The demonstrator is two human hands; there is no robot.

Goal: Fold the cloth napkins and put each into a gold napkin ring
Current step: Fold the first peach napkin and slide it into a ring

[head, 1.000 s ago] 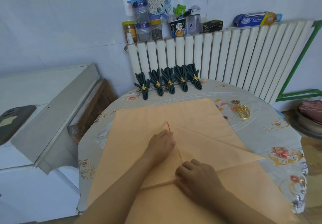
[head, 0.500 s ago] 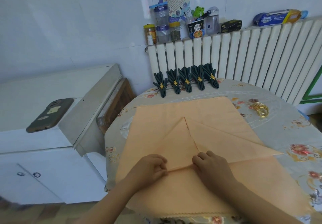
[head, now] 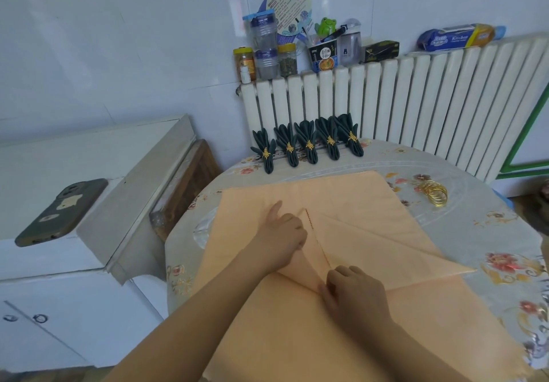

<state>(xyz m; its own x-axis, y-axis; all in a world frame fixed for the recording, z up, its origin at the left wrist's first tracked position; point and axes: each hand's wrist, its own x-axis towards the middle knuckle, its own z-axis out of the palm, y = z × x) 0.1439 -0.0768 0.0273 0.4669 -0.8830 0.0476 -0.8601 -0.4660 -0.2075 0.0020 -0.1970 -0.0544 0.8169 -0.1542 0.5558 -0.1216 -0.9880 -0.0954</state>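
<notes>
A large peach cloth napkin [head: 356, 200] lies spread over the round table, with two flaps folded in to a centre seam with a scalloped edge. My left hand [head: 283, 233] rests on the left flap beside the upper part of that seam, index finger stretched out and the other fingers curled at the flap's edge. My right hand [head: 352, 295] pinches the cloth at the lower end of the seam. A small heap of gold napkin rings [head: 435, 195] sits at the right, apart from both hands. Several dark green napkins [head: 309, 143], each in a gold ring, stand in a row at the table's far edge.
The table [head: 481, 230] has a floral cover. A white radiator [head: 416, 99] behind it carries jars, cups and a blue packet. To the left stands a white cabinet [head: 98, 155] with a phone [head: 62, 212] on top.
My left hand has slid from the lower end of the seam up along the left flap. My right hand stays at the lower end. The camera has shifted slightly.
</notes>
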